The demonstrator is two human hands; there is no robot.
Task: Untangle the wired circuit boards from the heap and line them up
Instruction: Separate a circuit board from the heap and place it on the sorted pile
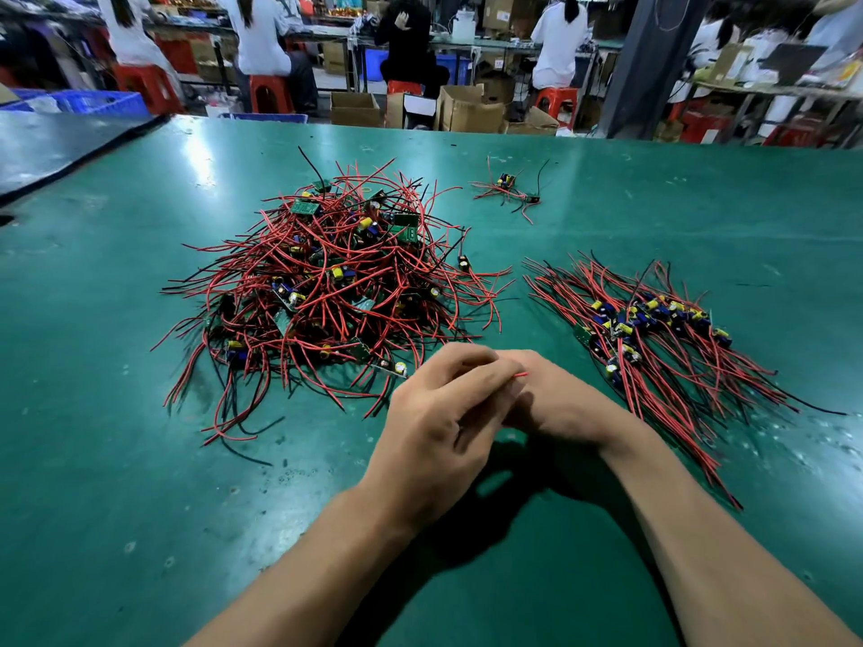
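Observation:
A tangled heap of small green circuit boards with red and black wires lies at centre left on the green table. To the right, a row of boards lies lined up, wires fanned toward me. Both hands meet just in front of the heap. My left hand has its fingers curled and pinches a red wire whose tip pokes out between the hands. My right hand is curled under the left one; what it holds is hidden.
A small separate cluster of boards and wires lies farther back on the table. Beyond the far edge are cardboard boxes, red stools and several seated people at benches. A blue crate stands at the back left.

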